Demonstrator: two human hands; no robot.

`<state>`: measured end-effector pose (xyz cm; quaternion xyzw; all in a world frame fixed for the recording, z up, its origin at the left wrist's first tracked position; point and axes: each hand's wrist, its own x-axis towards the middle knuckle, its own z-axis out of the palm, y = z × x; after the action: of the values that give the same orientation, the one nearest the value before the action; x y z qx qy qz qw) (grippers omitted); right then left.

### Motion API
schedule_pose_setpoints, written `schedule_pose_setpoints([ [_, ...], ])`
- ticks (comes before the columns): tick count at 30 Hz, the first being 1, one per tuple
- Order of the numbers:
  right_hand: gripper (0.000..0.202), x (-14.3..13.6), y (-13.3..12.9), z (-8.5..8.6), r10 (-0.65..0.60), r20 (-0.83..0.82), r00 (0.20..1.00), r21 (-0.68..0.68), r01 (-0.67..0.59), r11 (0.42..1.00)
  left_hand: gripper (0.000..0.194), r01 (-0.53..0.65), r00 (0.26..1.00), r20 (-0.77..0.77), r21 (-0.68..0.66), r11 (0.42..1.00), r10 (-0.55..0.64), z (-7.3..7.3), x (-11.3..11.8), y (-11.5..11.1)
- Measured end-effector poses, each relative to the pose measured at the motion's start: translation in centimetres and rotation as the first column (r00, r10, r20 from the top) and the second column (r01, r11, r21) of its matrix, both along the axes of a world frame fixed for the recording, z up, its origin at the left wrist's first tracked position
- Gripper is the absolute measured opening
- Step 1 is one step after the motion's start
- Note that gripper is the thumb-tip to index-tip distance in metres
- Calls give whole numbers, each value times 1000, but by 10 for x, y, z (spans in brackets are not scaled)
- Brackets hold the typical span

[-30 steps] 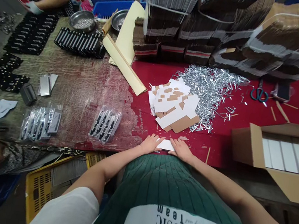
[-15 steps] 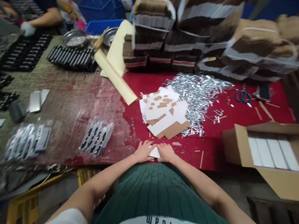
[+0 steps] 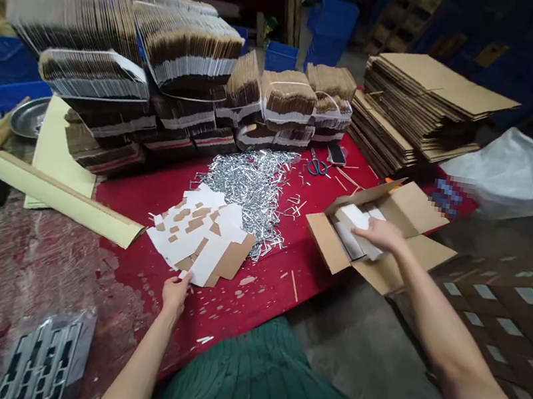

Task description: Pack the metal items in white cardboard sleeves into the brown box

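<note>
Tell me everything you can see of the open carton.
The carton is plain brown, apparently cardboard, its flaps spread outward. It stands upright at the red table's edge, right of the scissors, one flap jutting over the floor. White boxes lie inside; the right hand grips one. Its base is hidden.

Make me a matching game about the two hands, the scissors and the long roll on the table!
Things
1. left hand
2. right hand
3. scissors
4. long roll

Clues
A. touching a white box at the open carton
B. pale yellow
C. at the near edge of the flat card pieces
D. dark teal handles

Right pairs: 1-C, 2-A, 3-D, 4-B
</note>
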<state>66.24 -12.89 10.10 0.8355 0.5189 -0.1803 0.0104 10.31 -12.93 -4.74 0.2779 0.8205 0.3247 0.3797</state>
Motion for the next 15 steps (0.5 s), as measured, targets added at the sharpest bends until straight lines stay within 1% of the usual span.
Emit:
schedule_pose_setpoints([
  [1, 52, -4, 4, -19, 21, 6, 1000, -24, -20, 1000, 31, -42, 998, 53, -26, 999, 43, 3, 4, 1],
  [2, 49, -10, 6, -38, 55, -28, 998, -38, -56, 998, 28, -81, 990, 114, -43, 996, 85, 6, 6, 2],
  [3, 45, -16, 6, -55, 92, -75, 993, -40, -95, 995, 27, -104, 978, 178, -37, 994, 109, 12, 6, 2],
  [4, 42, -20, 4, -70, 124, -116, 985, -40, -129, 991, 26, -107, 964, 245, -3, 994, 104, 18, 5, 2],
  [5, 41, -21, 1, -81, 147, -145, 978, -44, -155, 987, 26, -92, 946, 314, 45, 995, 74, 26, 4, 1],
  [6, 40, -19, -2, -89, 161, -159, 974, -57, -172, 983, 27, -75, 926, 376, 101, 992, 32, 36, 3, 0],
  [7, 39, -15, -5, -91, 166, -158, 973, -81, -180, 980, 28, -59, 906, 423, 156, 986, -13, 46, 2, -1],
  [8, 39, -11, -6, -90, 157, -138, 978, -110, -173, 979, 29, -44, 891, 450, 207, 977, -55, 58, 4, -3],
  [9, 40, -11, -7, -86, 135, -102, 986, -122, -147, 982, 29, -32, 887, 452, 254, 967, -89, 70, 6, -4],
  [10, 39, -15, -6, -78, 101, -49, 994, -88, -105, 991, 28, -14, 895, 429, 301, 954, -123, 82, 11, -6],
  [11, 38, -27, -6, -69, 56, 15, 998, 6, -56, 998, 25, 26, 908, 385, 343, 939, -166, 95, 17, -9],
  [12, 37, -47, -7, -58, 15, 65, 998, 147, -25, 989, 22, 95, 920, 320, 379, 920, -226, 107, 24, -12],
  [13, 36, -75, -9, -47, 6, 84, 996, 305, -32, 952, 19, 199, 920, 238, 400, 895, -311, 119, 32, -16],
  [14, 37, -110, -15, -37, 39, 81, 996, 460, -72, 885, 17, 322, 899, 157, 400, 858, -410, 129, 40, -21],
  [15, 37, -150, -23, -28, 168, 54, 984, 558, -169, 812, 18, 449, 851, 93, 384, 807, -518, 137, 48, -28],
])
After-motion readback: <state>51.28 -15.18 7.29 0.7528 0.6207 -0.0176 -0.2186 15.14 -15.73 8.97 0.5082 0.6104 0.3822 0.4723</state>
